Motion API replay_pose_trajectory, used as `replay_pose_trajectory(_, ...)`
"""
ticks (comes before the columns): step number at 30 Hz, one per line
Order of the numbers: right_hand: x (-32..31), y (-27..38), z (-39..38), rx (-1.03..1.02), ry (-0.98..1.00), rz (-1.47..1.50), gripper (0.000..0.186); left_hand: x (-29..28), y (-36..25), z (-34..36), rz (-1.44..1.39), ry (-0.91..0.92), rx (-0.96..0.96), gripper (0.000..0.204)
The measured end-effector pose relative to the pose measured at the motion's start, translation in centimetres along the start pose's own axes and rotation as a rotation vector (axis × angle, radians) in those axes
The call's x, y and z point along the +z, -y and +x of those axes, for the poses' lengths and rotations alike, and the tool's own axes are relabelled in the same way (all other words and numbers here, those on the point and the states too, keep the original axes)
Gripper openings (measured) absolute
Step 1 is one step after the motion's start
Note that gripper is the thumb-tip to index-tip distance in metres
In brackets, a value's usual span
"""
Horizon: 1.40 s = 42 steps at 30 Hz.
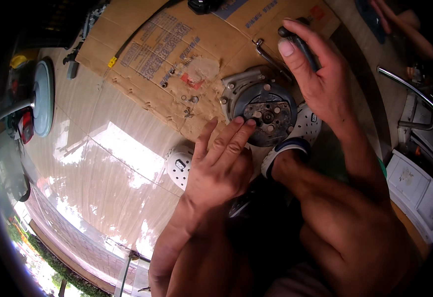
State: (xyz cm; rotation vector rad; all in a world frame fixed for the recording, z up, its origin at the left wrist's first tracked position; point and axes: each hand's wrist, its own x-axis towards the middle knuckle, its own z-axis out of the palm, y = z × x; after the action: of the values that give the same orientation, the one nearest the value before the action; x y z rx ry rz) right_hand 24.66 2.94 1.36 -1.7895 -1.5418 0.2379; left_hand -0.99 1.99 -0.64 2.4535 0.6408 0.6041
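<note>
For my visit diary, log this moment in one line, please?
Left hand: touching round mechanical part; Right hand: holding black tool; On cardboard: small metal fasteners, bent wrench

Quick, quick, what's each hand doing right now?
Left hand: open, fingertips touching the round dark part.
Right hand: holding a black tool between thumb and fingers.

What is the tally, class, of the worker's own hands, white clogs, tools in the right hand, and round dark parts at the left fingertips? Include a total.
Own hands: 2 (left hand, right hand)
White clogs: 2
Dark tool: 1
Round dark part: 1
Total: 6
</note>
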Motion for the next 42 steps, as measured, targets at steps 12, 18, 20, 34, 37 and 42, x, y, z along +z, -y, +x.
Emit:
replay_pose_trajectory(12, 4.7, -0.1, -0.4, -0.130, 0.057, -0.092, 0.031, 0.2, -0.5, 0.1, 0.079, 0.058, 0.069, 0.003)
replay_pose_trajectory(18, -0.2, 3.2, 2.2, 0.233, 0.032, 0.317, 0.050, 1.0, -0.5, -0.6, 0.137, 0.027, 0.097, 0.008)
replay_pose_trajectory(20, -2.0, 4.3, 1.8, 0.252, 0.038, 0.911, 0.058, 1.1, -0.3, -0.9, 0.152, 0.023, 0.095, 0.008)
replay_pose_trajectory(34, -0.3, 3.1, -3.2, 0.137, 0.275, 1.186, 0.053, 1.4, -0.7, -0.3, 0.176, 0.025, 0.091, 0.008)
replay_pose_trajectory(37, -0.3, 3.0, -3.9, 0.148, 0.265, 1.185, 0.054, 1.3, -0.7, -0.6, 0.170, 0.027, 0.078, 0.008)
replay_pose_trajectory(42, 0.0, 1.8, -4.7, 0.228, 0.297, 1.032, 0.053, 1.3, -0.7, 0.0, 0.167, 0.013, 0.090, 0.009)
